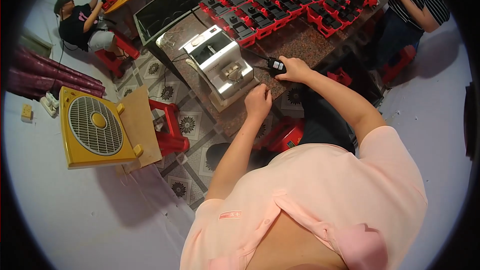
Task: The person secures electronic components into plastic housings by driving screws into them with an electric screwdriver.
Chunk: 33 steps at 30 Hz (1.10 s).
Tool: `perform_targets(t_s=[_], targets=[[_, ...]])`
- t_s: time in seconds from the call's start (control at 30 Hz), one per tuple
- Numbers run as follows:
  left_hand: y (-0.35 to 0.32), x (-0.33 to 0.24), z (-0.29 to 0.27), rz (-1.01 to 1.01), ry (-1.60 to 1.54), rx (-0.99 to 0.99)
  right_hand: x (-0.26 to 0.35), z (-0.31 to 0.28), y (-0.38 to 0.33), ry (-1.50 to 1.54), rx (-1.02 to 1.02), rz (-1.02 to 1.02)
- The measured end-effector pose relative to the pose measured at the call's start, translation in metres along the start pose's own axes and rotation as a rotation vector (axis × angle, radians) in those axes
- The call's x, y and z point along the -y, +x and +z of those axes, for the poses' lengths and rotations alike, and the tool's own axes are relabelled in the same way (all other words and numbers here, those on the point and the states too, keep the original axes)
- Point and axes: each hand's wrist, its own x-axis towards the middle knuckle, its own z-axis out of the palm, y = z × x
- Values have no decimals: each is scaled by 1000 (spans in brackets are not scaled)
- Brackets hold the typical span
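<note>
My right hand (294, 70) is closed around a small black handheld box (276, 65) with a pale label and a cable, just above the front edge of the stone-topped table. My left hand (258, 101) is curled in a fist at the table edge, by the front corner of a silver metal benchtop machine (231, 72). What its fingers hold, if anything, is hidden. The machine stands on a light base and has a recessed opening and a small block with metal parts on its front.
Rows of black-and-red plastic housings (272, 0) fill the table's far side. A dark open bin (167, 12) adjoins its left end. Yellow box fan (95, 126) and red stool (171, 129) stand left. One person (80, 25) sits far left; another (412, 7) works far right.
</note>
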Motion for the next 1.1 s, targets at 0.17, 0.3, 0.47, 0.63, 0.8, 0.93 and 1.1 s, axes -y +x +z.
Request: perform_targets(t_s=[0.17, 0.3, 0.47, 0.63, 0.8, 0.93, 1.1], targets=[[4, -7, 7, 29, 23, -42, -12, 2, -1, 15, -51, 5], [1, -2, 6, -6, 62, -44, -3, -1, -2, 49, -24, -12], [-1, -5, 6, 8, 111, -73, -8, 8, -14, 145, -175, -78], [0, -15, 14, -5, 196, -24, -36, 5, -27, 509, -289, -132], [6, -23, 23, 9, 274, 26, -56, -47, -50, 811, -408, -283], [27, -38, 38, 67, 246, 163, -116, -128, -57, 725, -732, -349], [120, -99, 103, 234, 124, 181, -287, -220, -1, 455, -834, -115]])
